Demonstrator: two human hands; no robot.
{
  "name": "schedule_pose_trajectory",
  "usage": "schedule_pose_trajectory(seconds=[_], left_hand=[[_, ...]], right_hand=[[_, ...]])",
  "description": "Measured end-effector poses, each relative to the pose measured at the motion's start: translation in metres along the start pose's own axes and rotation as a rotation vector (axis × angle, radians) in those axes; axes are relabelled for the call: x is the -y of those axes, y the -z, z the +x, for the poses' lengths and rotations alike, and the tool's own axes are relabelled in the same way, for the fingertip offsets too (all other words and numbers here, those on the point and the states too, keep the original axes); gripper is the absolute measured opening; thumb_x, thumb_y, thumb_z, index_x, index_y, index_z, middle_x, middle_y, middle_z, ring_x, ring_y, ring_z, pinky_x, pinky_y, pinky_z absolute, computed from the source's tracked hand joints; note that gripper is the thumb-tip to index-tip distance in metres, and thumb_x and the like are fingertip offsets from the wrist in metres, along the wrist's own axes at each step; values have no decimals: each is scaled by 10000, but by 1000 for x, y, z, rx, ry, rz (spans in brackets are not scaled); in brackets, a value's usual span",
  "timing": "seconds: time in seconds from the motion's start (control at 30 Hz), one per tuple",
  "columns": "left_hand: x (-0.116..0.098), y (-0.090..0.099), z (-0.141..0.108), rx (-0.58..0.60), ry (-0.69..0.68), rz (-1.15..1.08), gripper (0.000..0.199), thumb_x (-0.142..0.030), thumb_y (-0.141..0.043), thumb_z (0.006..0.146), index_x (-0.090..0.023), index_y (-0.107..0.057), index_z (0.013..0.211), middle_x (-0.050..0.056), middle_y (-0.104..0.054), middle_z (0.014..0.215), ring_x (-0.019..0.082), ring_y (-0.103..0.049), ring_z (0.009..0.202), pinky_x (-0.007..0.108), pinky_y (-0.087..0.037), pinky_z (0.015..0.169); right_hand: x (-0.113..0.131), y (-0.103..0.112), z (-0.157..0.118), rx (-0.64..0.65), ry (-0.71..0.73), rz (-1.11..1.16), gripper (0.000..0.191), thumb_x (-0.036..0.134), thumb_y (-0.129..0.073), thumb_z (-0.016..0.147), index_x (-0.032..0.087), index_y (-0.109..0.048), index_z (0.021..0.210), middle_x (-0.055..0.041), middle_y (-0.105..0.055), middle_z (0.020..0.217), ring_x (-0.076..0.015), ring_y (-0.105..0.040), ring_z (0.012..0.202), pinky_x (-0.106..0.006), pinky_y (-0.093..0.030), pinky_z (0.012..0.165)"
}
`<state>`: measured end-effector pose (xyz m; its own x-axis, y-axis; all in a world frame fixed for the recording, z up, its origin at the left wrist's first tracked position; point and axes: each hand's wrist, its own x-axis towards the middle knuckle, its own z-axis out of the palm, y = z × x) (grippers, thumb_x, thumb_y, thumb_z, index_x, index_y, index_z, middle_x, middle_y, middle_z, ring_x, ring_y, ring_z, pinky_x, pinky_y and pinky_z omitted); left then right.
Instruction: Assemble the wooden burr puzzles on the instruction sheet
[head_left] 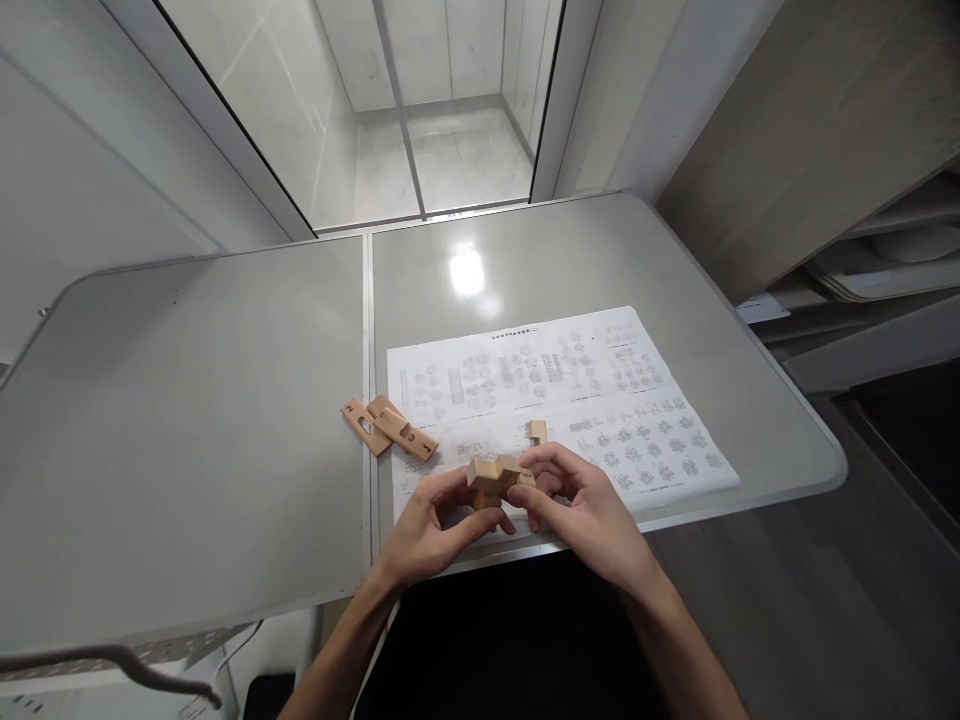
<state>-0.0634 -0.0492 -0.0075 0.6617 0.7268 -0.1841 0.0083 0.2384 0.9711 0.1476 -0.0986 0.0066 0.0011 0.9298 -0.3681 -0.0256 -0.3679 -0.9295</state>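
Between my two hands, above the sheet's near edge, is a cluster of notched wooden blocks (486, 474). My left hand (444, 522) grips its left side, the thumb along the bottom. On the right, my right hand (576, 498) pinches a piece with a dark mark against the cluster. Just beyond my right fingers a small notched wooden block (537, 430) stands on the printed instruction sheet (480, 362). Flat wooden pieces with numbers and cut-outs (365, 427) lie overlapping at the sheet's left edge, partly over the table seam.
The grey folding table (225, 400) has a metal-edged seam (367, 320) running away from me. Beyond its far edge is a framed glass panel (442, 120). Shelves (885, 250) with stacked flat items are at the right. A grey cable (112, 655) shows at the lower left.
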Motion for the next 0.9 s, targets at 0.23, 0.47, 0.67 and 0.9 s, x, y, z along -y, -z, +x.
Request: schedule_pose_trajectory(seconds=[0.23,0.47,0.67,0.9], left_hand=[[6,-2,1,33,-14,-186,766,-364,-820,950,-206,-467,1611,152,-812,1162,260,-817,925,367,-636,864],[9,0,2,20,-17,-237,747,-342,-931,830,-204,-572,1469,95,-816,1023,251,-810,887,332,-637,814],[10,2,2,-35,12,-163,677,-334,-956,787,-197,-622,1360,48,-795,966,207,-781,822,313,-602,809],[8,2,1,-8,-10,-104,658,-290,-928,818,-216,-606,1387,51,-796,1038,211,-786,876,327,-602,859]], right_hand=[[5,-2,7,40,19,155,361,554,-786,947,215,-703,1042,10,-699,815,-146,-635,678,-285,-515,671],[9,-10,7,37,5,149,423,622,-766,935,207,-696,975,5,-669,782,-139,-584,638,-284,-513,642],[1,-12,6,53,7,180,423,624,-725,969,212,-655,905,18,-641,697,-151,-580,633,-300,-513,681],[2,-10,7,69,-22,210,425,613,-761,943,214,-646,854,22,-644,674,-148,-582,615,-293,-506,663]])
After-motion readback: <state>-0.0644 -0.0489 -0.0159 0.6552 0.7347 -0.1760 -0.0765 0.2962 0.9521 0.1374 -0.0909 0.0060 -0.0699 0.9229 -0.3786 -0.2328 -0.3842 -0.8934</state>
